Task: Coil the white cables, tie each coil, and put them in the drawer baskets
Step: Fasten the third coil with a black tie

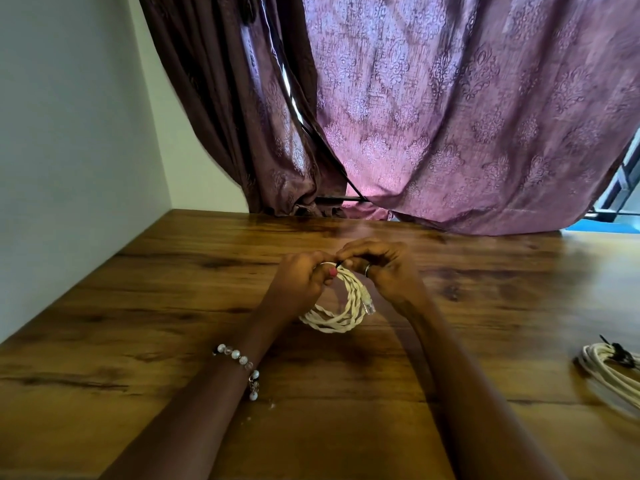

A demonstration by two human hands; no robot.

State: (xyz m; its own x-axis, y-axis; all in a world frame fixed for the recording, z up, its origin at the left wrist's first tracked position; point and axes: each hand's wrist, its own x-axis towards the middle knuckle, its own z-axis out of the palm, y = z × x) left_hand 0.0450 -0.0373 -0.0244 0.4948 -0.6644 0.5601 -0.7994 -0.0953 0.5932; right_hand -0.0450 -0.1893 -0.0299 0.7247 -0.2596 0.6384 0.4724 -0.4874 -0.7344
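Glossy wood-grain table (173, 306), patterned cloth curtain (450, 116), matt twisted white cable coil (341, 317).

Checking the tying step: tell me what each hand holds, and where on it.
Both hold the coiled white cable at its top: left hand grips the loops, right hand pinches a black tie there.

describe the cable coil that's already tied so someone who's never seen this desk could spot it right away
Start at the wooden table and follow it to its right edge, well to the right of the person's right hand. The tied coil lies there alone, partly cut off by the frame. Unlike the coil in hand at the table's centre, nobody touches it, and a black tie already cinches its top.
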